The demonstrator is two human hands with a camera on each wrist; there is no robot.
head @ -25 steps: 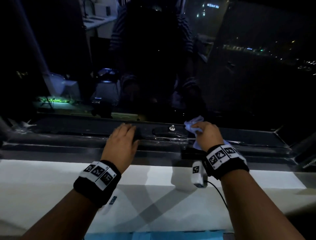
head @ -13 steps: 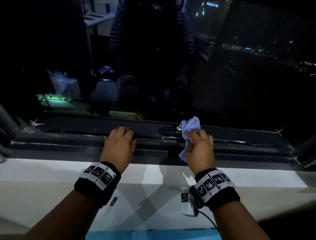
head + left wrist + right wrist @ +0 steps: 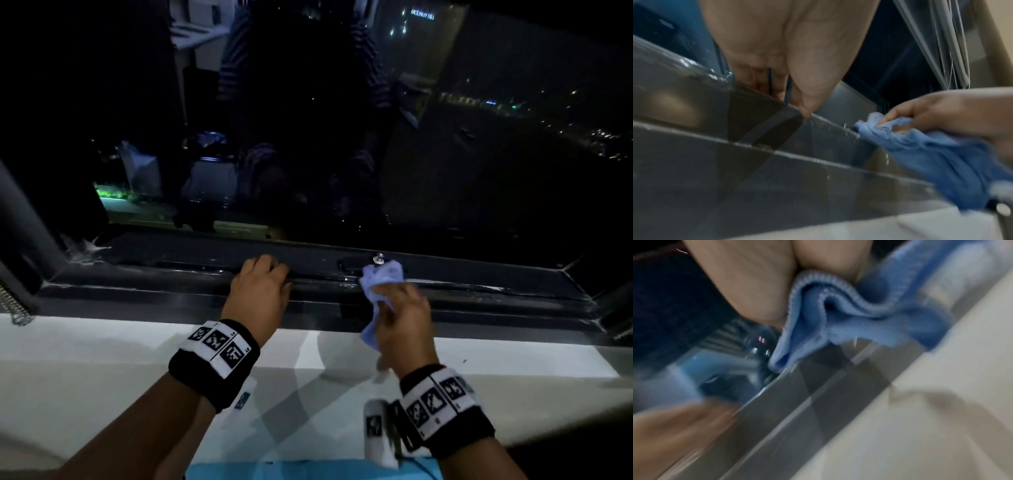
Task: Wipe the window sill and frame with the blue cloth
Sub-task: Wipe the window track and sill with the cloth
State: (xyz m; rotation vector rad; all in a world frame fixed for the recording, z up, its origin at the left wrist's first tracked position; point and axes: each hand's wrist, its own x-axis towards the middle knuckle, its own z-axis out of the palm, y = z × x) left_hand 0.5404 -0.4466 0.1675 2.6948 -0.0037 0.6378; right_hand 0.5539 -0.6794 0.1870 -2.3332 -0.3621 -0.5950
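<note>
The blue cloth [image 3: 379,284] [image 3: 931,151] [image 3: 818,318] is bunched in my right hand [image 3: 394,308], whose fingers pinch it against the dark window frame [image 3: 171,284] just below a small metal knob [image 3: 379,257]. Part of the cloth hangs down over the frame's lower step. My left hand [image 3: 265,274] rests on the frame rail a little to the left, fingers curled over its edge [image 3: 777,91]; it holds nothing loose. The white window sill [image 3: 102,359] lies below both wrists.
Dark glass [image 3: 445,154] fills the view above the frame and mirrors the room. A blind's bead chain [image 3: 13,308] hangs at the far left. Frame corners rise at both sides. A light blue surface [image 3: 274,471] shows at the bottom edge below the sill.
My right hand has drawn the cloth leftward along the frame and slightly toward me, ending by the knob. The left hand has kept its place on the rail.
</note>
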